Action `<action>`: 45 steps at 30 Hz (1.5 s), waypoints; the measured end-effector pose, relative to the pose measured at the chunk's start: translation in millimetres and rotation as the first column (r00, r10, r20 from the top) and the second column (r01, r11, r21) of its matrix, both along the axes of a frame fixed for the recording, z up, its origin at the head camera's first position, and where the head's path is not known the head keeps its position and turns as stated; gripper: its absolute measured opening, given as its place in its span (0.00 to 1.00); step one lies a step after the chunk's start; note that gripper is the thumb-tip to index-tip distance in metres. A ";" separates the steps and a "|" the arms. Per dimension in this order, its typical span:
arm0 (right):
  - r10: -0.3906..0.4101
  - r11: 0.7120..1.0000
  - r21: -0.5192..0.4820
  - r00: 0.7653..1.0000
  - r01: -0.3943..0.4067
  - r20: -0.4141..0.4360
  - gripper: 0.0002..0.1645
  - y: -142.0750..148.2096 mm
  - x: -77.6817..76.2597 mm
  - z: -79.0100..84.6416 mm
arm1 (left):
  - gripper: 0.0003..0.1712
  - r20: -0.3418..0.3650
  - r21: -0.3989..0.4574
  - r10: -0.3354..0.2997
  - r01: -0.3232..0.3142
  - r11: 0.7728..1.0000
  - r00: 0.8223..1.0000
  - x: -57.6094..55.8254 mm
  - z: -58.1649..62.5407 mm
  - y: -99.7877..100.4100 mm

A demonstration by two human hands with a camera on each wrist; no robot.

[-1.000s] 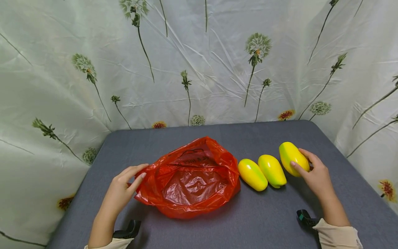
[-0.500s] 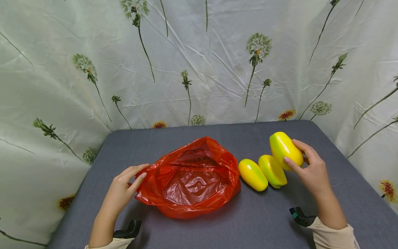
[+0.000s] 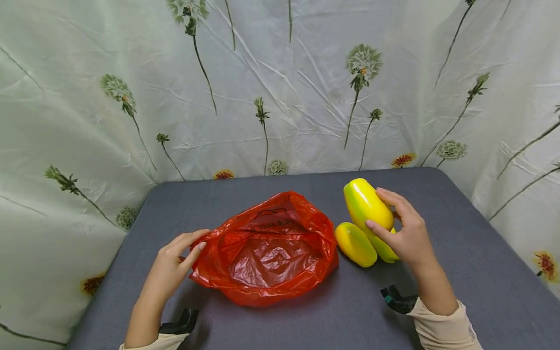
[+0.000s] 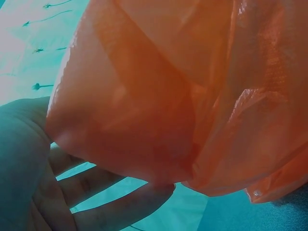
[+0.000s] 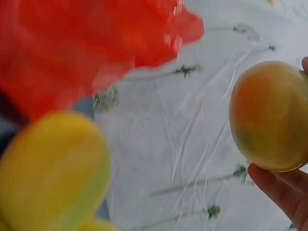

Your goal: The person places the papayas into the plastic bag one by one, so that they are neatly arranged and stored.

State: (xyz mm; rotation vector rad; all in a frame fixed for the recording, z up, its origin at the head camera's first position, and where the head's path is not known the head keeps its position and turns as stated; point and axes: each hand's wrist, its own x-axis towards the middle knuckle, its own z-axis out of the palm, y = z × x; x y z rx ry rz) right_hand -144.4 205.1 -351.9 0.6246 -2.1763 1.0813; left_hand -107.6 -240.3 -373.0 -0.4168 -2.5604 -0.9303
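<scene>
Mango (image 3: pixel 366 204), yellow-green, gripped aloft in our right hand (image 3: pixel 404 236) beside the red bag (image 3: pixel 269 248); left hand (image 3: pixel 172 265) pinched its rim. Risk: slack mouth could fold, mango rolling onto worktop (image 3: pixel 459 272).

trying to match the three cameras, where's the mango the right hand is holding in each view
Head: held mango, right of centre, lifted above the two mangoes lying on the table, in the right hand.
Left wrist: not in it; only the bag and the left hand.
Right wrist: held mango, at the right edge, above a fingertip.
Shared landmark: the red plastic bag.
</scene>
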 end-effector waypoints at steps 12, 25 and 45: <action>0.234 0.971 -0.047 0.972 -0.234 -0.001 0.40 -51.6 3.0 7.2 | 0.19 -0.014 -0.005 0.005 -0.005 1.000 1.000 0.0 0.2 -0.3; 0.340 0.940 -0.106 0.924 -0.326 0.175 0.36 -116.3 22.3 21.3 | 0.20 -0.038 0.005 -0.004 0.004 1.000 0.999 0.3 1.1 -0.4; 0.459 0.888 -0.293 0.715 -0.354 0.527 0.32 -178.8 -1.6 -45.7 | 0.20 0.002 -0.002 0.007 -0.007 1.000 1.000 1.6 3.2 0.5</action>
